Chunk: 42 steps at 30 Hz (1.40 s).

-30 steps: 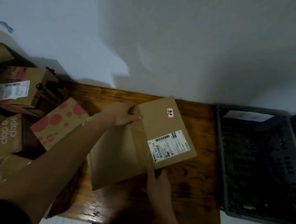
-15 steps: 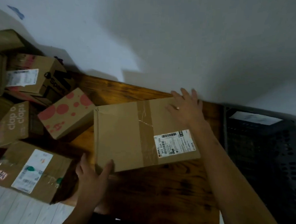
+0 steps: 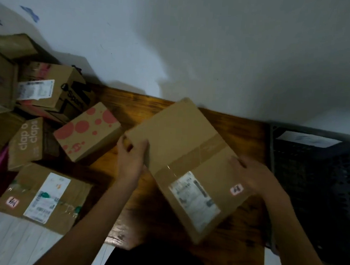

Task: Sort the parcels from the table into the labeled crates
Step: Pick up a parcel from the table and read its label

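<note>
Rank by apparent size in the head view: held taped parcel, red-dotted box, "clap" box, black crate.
1. black crate, cut off by the frame
2. held taped parcel
3. red-dotted box and "clap" box: alike, the latter partly hidden, so unranked

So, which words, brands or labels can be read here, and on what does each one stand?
"clap" and "claps": white print on the small brown box at left.
"Spar...": black print, partly hidden, on the box by the wall.
Shipping labels, the red sticker on the held parcel and the crate's paper tag: too blurred.
</note>
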Available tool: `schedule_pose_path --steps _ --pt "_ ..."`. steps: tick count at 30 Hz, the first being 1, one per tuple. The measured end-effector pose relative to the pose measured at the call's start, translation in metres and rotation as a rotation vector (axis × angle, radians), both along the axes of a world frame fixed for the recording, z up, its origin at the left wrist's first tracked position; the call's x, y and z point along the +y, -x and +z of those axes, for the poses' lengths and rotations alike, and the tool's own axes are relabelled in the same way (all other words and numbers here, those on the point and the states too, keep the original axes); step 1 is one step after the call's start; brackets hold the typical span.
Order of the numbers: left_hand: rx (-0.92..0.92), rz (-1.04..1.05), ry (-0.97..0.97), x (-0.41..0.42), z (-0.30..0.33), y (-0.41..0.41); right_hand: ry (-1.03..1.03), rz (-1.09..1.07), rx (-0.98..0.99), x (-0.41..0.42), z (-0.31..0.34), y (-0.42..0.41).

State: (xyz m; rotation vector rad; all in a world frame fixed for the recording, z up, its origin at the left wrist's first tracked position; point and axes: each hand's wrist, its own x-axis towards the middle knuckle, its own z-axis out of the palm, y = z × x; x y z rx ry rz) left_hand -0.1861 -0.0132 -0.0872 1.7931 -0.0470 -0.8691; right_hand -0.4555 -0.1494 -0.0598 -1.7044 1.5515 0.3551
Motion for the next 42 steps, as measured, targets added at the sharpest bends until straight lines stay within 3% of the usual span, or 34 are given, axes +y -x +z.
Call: schedule_pose_path --steps 2,6,8,12,16,19,28,32,36,42 --pt "-0.137 -0.223 -0.009 -0.027 0.004 -0.002 -0.132 -0.118 -0.051 0.038 0.002 0.000" --pt "-0.462 -0.722 -0.144 -0.063 0.005 0.015 -0.008 -0.183 -0.061 0.099 -0.024 -0.013" --pt "-0.469 -0.838 -0.178 -0.063 0.006 0.019 0.027 -0.296 -0.088 0.114 -0.037 -0.013" --pt "-0.299 -0.848 -0.216 -0.049 -0.006 0.009 -0.026 -0.534 -0.222 0.112 -0.042 -0.028" --pt "-0.166 -0.786 -0.188 -0.042 -0.002 0.013 0.102 -0.698 -0.286 0.089 -0.037 -0.041" --pt "-0.091 -0.712 -0.137 -0.024 -0.009 0.014 0.173 -0.641 -0.258 0.078 -0.039 -0.042" --pt "-0.180 -0.672 -0.029 0.000 -0.038 0.019 0.275 -0.618 -0.182 0.080 -0.057 -0.046" --pt "-0.091 -0.693 -0.013 0.002 -0.038 0.015 0.277 -0.631 -0.191 0.083 -0.060 -0.046" --pt "0.113 -0.784 0.030 -0.002 -0.023 0.003 0.300 -0.625 -0.187 0.082 -0.063 -0.043" --pt "0.134 -0.842 -0.011 -0.001 -0.019 -0.011 0.300 -0.613 -0.199 0.083 -0.065 -0.042"
